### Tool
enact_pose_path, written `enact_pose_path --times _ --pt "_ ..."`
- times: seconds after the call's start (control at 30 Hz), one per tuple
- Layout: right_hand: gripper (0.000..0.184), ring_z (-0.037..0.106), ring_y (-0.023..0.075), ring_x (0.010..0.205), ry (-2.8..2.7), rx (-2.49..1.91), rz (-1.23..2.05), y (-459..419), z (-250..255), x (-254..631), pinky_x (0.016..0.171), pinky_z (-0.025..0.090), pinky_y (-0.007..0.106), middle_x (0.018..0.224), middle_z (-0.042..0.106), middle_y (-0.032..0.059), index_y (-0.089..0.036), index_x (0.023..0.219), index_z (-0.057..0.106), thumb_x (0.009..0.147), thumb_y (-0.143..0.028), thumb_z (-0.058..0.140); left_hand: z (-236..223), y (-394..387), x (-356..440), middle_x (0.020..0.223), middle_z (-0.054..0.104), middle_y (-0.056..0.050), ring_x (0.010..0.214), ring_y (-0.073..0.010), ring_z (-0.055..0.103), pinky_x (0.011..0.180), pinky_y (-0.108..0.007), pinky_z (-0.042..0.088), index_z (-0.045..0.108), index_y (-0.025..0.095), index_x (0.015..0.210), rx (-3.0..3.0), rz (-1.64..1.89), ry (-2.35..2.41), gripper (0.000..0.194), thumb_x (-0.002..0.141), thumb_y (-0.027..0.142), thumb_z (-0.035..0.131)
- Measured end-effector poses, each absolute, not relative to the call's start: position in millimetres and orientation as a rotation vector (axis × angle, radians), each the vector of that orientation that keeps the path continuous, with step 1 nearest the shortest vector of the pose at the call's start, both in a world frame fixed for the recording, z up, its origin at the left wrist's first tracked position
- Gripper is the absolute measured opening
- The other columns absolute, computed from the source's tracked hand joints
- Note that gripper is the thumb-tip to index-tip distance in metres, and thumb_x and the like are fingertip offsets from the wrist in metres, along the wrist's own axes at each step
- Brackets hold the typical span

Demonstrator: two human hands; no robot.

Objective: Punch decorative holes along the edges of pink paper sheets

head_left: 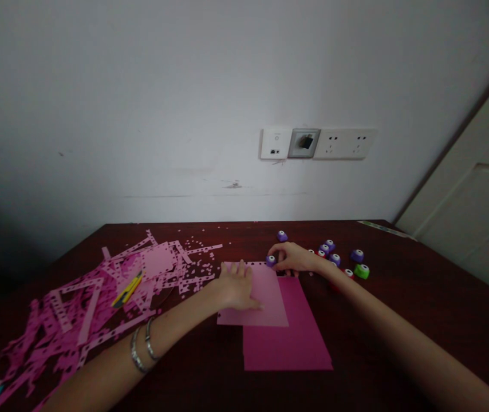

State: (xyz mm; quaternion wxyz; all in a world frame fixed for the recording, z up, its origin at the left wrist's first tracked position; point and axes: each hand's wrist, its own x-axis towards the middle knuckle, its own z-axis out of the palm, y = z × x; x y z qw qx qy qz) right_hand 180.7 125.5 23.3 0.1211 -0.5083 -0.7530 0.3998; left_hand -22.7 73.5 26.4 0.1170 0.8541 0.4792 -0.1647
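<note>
My left hand [236,287] lies flat with fingers spread on a light pink sheet of paper [265,306]. Along the sheet's far edge runs a row of small punched holes. My right hand [294,257] grips a purple craft punch [271,261] at the far right corner of that sheet, its thumb and forefinger around the punch. Partly under the light sheet is darker pink paper [298,343], apparently more than one sheet.
Punched pink paper strips [94,306] and small cutouts cover the table's left side, with a yellow utility knife [127,289] on top. More punches stand to the right, including a green punch [362,270] and a purple punch [357,255]. A wall with sockets [343,143] rises behind.
</note>
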Motion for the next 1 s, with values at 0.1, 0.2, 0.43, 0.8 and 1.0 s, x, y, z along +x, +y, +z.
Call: enact_pose_path --times 0.1,0.2,0.43,0.8,1.0 --pt "0.042 0.053 0.0082 0.039 -2.145 -1.489 1.202 126 28 186 0.031 0.039 0.016 0.058 0.061 -0.0014 -0.012 0.106 0.052 0.069 -0.028 0.065 29 73 -23 0.143 0.012 -0.026 0.128 -0.0446 0.015 0.098 -0.061 0.016 0.021 0.004 0.138 2.591 -0.383 1.383 0.099 0.067 0.069 0.046" --pt "0.038 0.052 0.0083 0.039 -2.098 -1.476 1.226 131 33 192 0.031 0.036 0.016 0.055 0.06 0.0005 -0.012 0.09 0.059 0.07 -0.044 0.063 39 79 -23 0.134 0.035 -0.024 0.121 -0.0378 0.033 0.094 -0.051 0.03 0.039 0.007 0.128 2.721 -0.041 1.381 0.075 0.076 0.061 0.04" --pt "0.043 0.039 0.0044 0.035 -2.063 -1.614 1.306 147 35 193 0.031 0.024 0.017 0.042 0.049 -0.0023 -0.014 0.05 0.053 0.064 -0.053 0.064 53 136 -16 0.07 0.061 -0.007 0.061 -0.0131 0.053 0.057 -0.026 0.04 0.063 0.013 0.077 2.274 0.148 1.202 0.046 0.08 0.053 0.04" --pt "0.033 0.035 0.0028 0.034 -2.055 -1.876 1.441 147 42 177 0.034 0.023 0.017 0.042 0.047 -0.004 -0.013 0.048 0.054 0.069 -0.037 0.064 33 186 13 0.062 0.059 -0.007 0.046 -0.0064 0.037 0.042 -0.022 0.027 0.066 0.011 0.062 1.82 -0.234 0.966 0.048 0.054 0.059 0.068" --pt "0.028 0.038 0.0037 0.035 -2.086 -1.904 1.51 148 46 171 0.037 0.028 0.016 0.041 0.049 -0.0035 -0.012 0.051 0.058 0.077 -0.022 0.054 28 209 20 0.061 0.056 -0.006 0.047 -0.0067 0.036 0.043 -0.022 0.028 0.065 0.014 0.055 1.768 -0.42 0.952 0.042 0.048 0.054 0.074"
